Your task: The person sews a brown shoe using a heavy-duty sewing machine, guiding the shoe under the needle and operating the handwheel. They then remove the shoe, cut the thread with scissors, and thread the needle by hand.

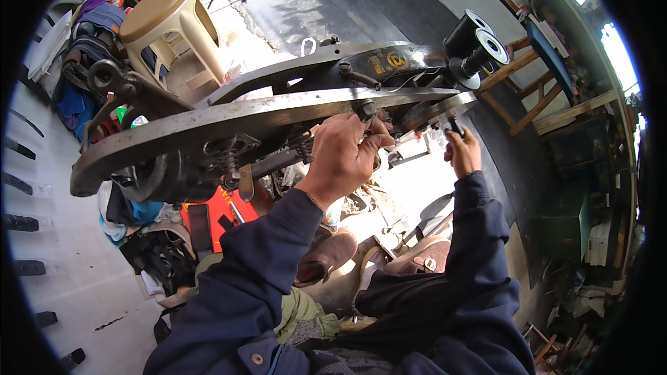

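A dark metal hand-cranked sewing machine [278, 112] stretches across the view in front of me, its long arm running from left to right. My left hand [344, 153] is closed against the machine's near side, thumb and fingers pinched together below a bolt [365, 109]. What lies between those fingers is hidden. At the machine's right end, my right hand [464, 151] is wrapped round the crank handle [455, 127] of a flat metal wheel [445, 107]. Two spools of dark thread, a nearer one [476, 61] and a farther one [462, 35], stand above the wheel.
A beige plastic stool [167, 24] stands at the back left beside heaped cloth [90, 48]. A blue-topped wooden seat [552, 62] is at the right. Below the machine are a red flat item [219, 212], brown shoes [328, 255] and scattered small parts.
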### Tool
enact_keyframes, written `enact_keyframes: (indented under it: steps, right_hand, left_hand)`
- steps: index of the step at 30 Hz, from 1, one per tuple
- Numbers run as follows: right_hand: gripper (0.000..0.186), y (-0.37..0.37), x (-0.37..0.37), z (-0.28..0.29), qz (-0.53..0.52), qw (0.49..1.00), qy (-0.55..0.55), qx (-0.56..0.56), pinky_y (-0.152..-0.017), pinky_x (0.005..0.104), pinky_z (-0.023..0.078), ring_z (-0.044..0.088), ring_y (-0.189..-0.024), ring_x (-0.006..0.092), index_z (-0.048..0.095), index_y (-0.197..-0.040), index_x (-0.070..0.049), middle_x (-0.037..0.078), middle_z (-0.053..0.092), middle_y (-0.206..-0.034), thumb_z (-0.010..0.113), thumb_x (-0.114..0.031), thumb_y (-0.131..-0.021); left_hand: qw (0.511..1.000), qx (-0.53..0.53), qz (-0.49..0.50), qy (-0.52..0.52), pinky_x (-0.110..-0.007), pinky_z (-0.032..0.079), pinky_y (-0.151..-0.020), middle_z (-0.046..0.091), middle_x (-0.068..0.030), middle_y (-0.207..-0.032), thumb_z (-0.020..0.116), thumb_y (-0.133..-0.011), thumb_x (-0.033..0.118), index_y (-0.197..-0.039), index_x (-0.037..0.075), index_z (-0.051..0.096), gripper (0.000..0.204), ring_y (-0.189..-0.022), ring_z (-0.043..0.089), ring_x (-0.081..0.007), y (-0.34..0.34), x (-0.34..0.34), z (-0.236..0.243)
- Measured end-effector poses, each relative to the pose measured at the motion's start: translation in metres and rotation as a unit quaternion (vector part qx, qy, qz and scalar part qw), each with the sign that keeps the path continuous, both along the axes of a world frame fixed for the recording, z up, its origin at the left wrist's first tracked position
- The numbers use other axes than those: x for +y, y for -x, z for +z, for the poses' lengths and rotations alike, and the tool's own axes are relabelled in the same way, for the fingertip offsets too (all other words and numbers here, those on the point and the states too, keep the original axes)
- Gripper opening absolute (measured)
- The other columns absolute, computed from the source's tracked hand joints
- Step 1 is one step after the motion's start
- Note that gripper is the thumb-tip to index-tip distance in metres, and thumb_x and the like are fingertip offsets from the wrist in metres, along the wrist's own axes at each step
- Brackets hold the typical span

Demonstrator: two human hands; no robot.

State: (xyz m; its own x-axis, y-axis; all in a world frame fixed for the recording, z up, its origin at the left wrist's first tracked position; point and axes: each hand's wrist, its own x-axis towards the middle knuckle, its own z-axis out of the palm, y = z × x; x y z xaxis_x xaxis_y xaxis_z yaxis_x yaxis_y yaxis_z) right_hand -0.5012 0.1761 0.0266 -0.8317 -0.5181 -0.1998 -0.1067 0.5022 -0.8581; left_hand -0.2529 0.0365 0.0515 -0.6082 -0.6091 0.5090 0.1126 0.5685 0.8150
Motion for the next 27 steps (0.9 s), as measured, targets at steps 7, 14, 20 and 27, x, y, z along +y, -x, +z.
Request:
enact_keyframes:
  steps: [7, 14, 20, 27]
  right_hand:
    - [0.034, -0.055, 0.012, 0.029, 0.265, 0.963, 0.036, -0.033, -0.055, 0.0301, 0.046, 0.059, -0.056, 0.0135, 0.065, -0.085, 0.001, 0.004, 0.060, -0.066, 0.068, -0.030, -0.098]
    - [0.023, 0.005, 0.004, -0.001, 0.004, 0.999, 0.044, -0.009, -0.047, 0.0251, 0.041, 0.054, -0.049, 0.0086, 0.065, -0.100, -0.003, 0.000, 0.057, -0.063, 0.065, -0.026, -0.102]
    - [0.038, -0.067, 0.001, -0.001, 0.323, 0.946, -0.006, -0.019, -0.059, 0.0318, 0.050, 0.063, -0.060, 0.0161, 0.066, -0.090, 0.005, 0.008, 0.062, -0.067, 0.069, -0.032, -0.098]
    - [0.016, 0.014, 0.006, 0.034, 0.049, 0.988, 0.144, 0.009, -0.049, 0.0232, 0.039, 0.055, -0.053, 0.0080, 0.065, -0.094, -0.003, 0.000, 0.058, -0.064, 0.062, -0.018, -0.098]
  left_hand:
    - [1.000, 0.001, 0.003, 0.000, -0.033, 0.059, -0.081, 0.071, -0.0130, -0.099, 0.074, -0.093, 0.003, -0.089, 0.000, 0.067, 0.008, -0.095, 0.077, -0.0234, 0.001, 0.001, -0.003]
    - [1.000, -0.006, 0.001, -0.012, -0.034, 0.059, -0.080, 0.071, -0.0131, -0.100, 0.073, -0.093, 0.003, -0.089, 0.000, 0.067, 0.008, -0.094, 0.077, -0.0239, 0.000, 0.002, 0.003]
    - [0.999, -0.006, 0.012, 0.029, -0.034, 0.059, -0.079, 0.071, -0.0133, -0.100, 0.073, -0.093, 0.003, -0.090, 0.001, 0.068, 0.006, -0.094, 0.077, -0.0242, 0.000, -0.001, 0.001]
    - [0.999, 0.007, 0.011, -0.030, -0.038, 0.055, -0.077, 0.075, -0.0092, -0.093, 0.074, -0.092, 0.010, -0.086, 0.005, 0.070, 0.008, -0.087, 0.073, -0.0268, 0.003, 0.002, -0.003]
